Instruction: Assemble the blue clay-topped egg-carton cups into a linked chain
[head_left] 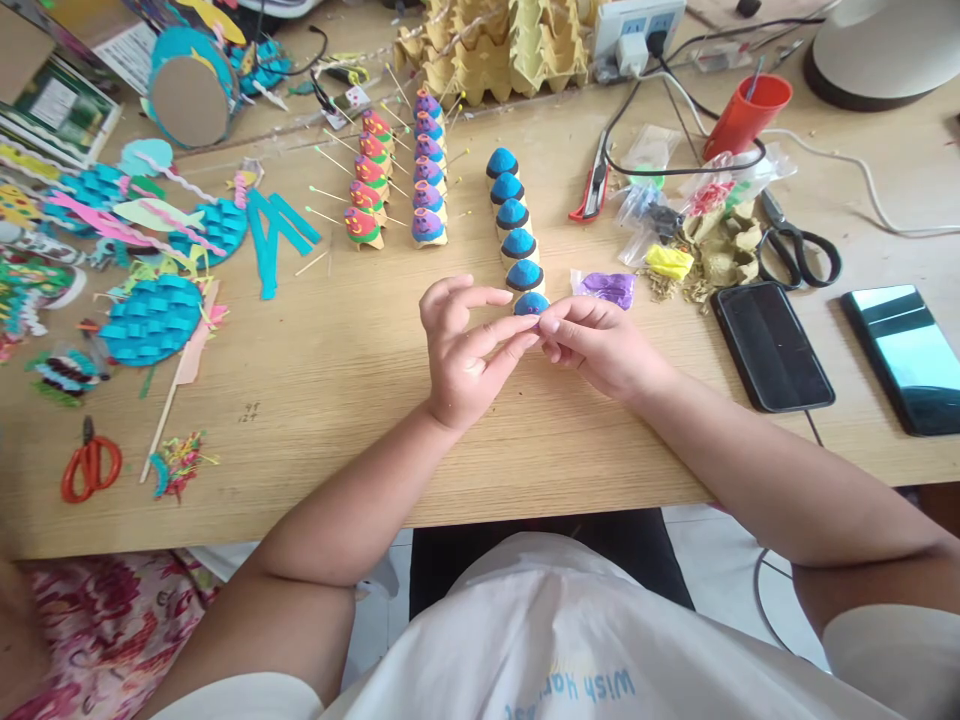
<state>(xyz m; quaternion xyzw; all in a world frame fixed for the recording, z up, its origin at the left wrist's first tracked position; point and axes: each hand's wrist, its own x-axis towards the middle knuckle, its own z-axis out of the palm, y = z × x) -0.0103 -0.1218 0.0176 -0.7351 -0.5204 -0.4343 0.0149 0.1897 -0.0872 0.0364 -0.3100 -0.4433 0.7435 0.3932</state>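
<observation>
My left hand (471,352) and my right hand (604,345) meet fingertip to fingertip over the table. Each pinches with thumb and forefinger; whatever sits between the tips is too small to make out. The left hand's other fingers are raised and spread. Just beyond the fingertips stands a caterpillar-like egg-carton strip (517,243) with blue domes edged in dark clay, its nearest dome partly hidden by my fingers. Purple clay (609,289) lies on a clear wrapper beside my right hand.
Two finished-looking egg-carton caterpillars, one red-green (367,195) and one purple-blue (428,195), bristle with pins. A utility knife (592,185), black scissors (799,250), yellow clay (670,262) and two phones (772,345) lie right. Paper crafts (150,320) and orange-handled scissors (91,467) lie left.
</observation>
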